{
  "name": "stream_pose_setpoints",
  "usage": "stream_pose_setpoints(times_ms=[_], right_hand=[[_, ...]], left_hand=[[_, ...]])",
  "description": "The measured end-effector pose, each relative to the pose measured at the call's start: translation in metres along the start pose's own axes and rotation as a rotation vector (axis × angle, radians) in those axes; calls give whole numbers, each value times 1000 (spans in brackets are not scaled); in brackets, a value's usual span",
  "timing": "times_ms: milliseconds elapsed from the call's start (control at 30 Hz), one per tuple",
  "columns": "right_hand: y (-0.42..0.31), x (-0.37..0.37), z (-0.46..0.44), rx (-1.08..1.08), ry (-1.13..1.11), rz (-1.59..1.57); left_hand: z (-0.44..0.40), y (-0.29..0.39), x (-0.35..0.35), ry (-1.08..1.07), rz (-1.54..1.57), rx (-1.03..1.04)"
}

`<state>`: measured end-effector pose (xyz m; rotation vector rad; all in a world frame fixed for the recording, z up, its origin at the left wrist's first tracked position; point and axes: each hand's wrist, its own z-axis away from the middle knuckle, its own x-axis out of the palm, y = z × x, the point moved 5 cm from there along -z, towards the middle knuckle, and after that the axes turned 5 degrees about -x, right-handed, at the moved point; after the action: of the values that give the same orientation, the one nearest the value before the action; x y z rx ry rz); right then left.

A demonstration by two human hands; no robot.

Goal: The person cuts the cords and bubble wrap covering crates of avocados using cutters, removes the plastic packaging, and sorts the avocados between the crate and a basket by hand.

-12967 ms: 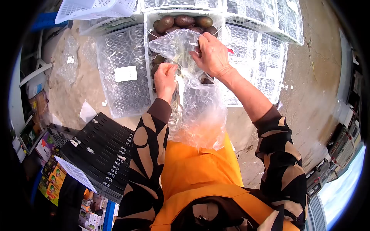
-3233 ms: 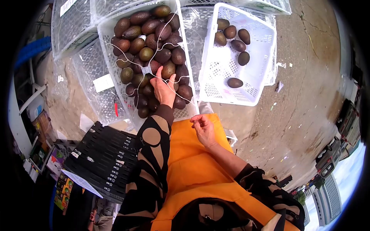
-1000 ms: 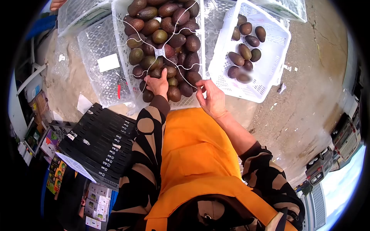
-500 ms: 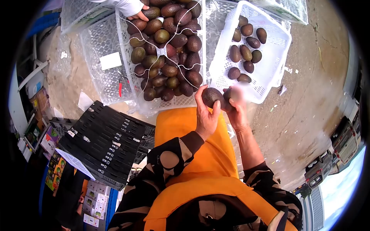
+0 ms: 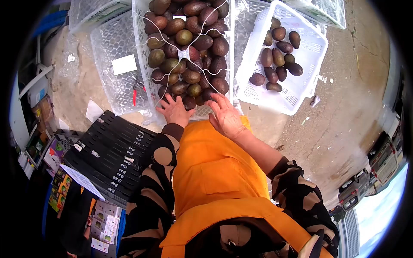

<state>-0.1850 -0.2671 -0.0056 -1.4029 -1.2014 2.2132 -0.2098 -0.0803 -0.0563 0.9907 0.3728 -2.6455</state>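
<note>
A white plastic crate [image 5: 232,56] full of dark green-brown avocados [image 5: 183,37] stands in front of me, with white elastic cords [image 5: 183,54] stretched over the fruit. At its near left corner my left hand [image 5: 175,112] is open, fingers spread by the lowest avocados. My right hand [image 5: 227,117] is over the near right corner, fingers stretched out beside the fruit and apparently holding nothing; its fingertips partly cover an avocado. To the right, a tilted white basket [image 5: 258,97] holds several loose avocados [image 5: 277,56].
Left of the crate lies a clear plastic crate [image 5: 105,64] with a white card [image 5: 124,65] and red-handled pliers or snips [image 5: 134,95]. Folded black crates [image 5: 112,155] are stacked at lower left. A person in dark clothes [image 5: 77,219] is beyond them.
The avocados that were in my hands are out of them, and more lie in the white basket. Both hands have moved left to the full crate. The other person's hand at its top left is gone.
</note>
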Motion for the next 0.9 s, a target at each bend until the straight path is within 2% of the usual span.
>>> stream_pose_setpoints(times_ms=[33, 133, 233, 300, 367, 433, 467, 500, 533, 567, 600, 633, 700, 733, 800, 867, 900], right_hand=[[1, 25, -9, 1, -5, 76], [24, 76, -36, 138, -226, 530], [32, 80, -29, 132, -264, 615], [38, 89, -35, 135, -261, 642], [49, 87, -30, 178, -261, 682], [43, 86, -34, 187, -315, 672], [39, 81, -39, 228, -394, 643], [36, 75, -41, 265, -472, 607], [34, 72, -41, 230, -446, 623], [32, 70, -39, 192, -422, 637], [34, 73, -37, 151, -396, 649], [34, 74, -36, 113, -369, 661], [41, 85, -33, 50, -282, 702], [41, 85, -33, 31, -329, 746], [38, 82, -37, -41, -407, 885], [30, 78, -47, -85, -456, 974], [35, 78, -54, -49, -456, 871]], left_hand=[[2, 7, -3, -39, -57, 22], [-10, 10, 3, -93, 23, 6], [-13, -15, 2, -83, 298, 127], [-2, -35, -14, 64, 490, 271], [2, -52, -18, 60, 736, 296], [33, -26, -42, -539, 1597, -17], [50, 1, -63, -601, 1665, 125], [57, 35, -78, -355, 1455, 474], [68, 67, -92, -37, 1249, 737], [82, 109, -110, 199, 967, 862], [94, 147, -126, 131, 900, 885], [87, 190, -100, 38, 1156, 954], [80, 244, -86, 96, 1031, 994], [80, 251, -87, 58, 1107, 986], [90, 237, -113, -43, 1298, 951], [102, 185, -126, 101, 1397, 945], [102, 151, -111, 174, 1417, 855]])
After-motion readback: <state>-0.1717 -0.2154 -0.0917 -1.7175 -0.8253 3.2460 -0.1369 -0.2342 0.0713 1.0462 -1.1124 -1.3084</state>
